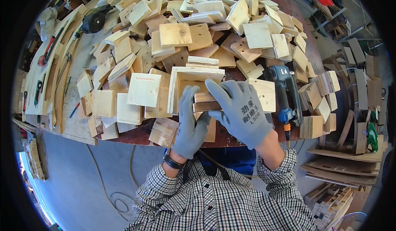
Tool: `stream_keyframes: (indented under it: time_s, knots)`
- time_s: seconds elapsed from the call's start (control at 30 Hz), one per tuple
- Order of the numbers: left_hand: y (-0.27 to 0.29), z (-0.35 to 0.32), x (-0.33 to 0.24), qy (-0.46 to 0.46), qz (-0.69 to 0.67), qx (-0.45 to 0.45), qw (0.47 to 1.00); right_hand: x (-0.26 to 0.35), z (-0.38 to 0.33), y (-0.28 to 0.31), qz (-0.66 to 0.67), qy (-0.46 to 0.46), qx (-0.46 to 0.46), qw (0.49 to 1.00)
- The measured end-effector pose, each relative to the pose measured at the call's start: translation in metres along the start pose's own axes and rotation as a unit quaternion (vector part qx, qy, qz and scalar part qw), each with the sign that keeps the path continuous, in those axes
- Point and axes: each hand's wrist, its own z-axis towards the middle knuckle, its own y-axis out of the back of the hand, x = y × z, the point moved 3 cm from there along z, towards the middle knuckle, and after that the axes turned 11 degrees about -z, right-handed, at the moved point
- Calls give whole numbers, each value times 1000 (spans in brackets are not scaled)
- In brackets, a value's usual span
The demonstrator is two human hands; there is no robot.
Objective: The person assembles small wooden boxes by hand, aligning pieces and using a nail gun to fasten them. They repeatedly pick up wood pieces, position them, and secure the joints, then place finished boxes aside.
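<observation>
Both my hands wear grey work gloves and meet at the table's near edge. Between them are two small wooden blocks (207,102), stacked with their narrow edges toward me. My left hand (191,123) closes on their left end, and my right hand (240,110) grips them from the right, its fingers over the top. Just beyond stands a corner of joined plywood boards (178,86), partly hidden by my gloves. More plywood strips (203,60) lie against its far side. A blue and black nail gun (284,94) rests right of my right hand, air fitting toward me.
A large heap of square plywood pieces (175,34) covers the dark red table (231,142). At left lie a black reel-shaped tool (95,22), a red-handled tool (46,54) and a pen (74,110). Hoses (99,175) trail on the floor; cardboard (342,166) is stacked at right.
</observation>
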Motion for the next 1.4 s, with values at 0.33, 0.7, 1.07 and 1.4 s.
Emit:
stream_keyframes:
  time_s: [0.33,0.7,1.07,1.4]
  knots:
    - [9,1,10,106,-207,-67,970,11,-13,-59,-52,-15,92,994]
    - [-7,18,8,131,-254,-137,948,17,-51,-97,328,-256,-16,909]
    - [-3,18,13,118,-186,-122,968,13,-44,-78,386,-250,42,887]
    - [-3,15,5,148,-225,-108,957,13,-22,-56,186,-144,-150,960]
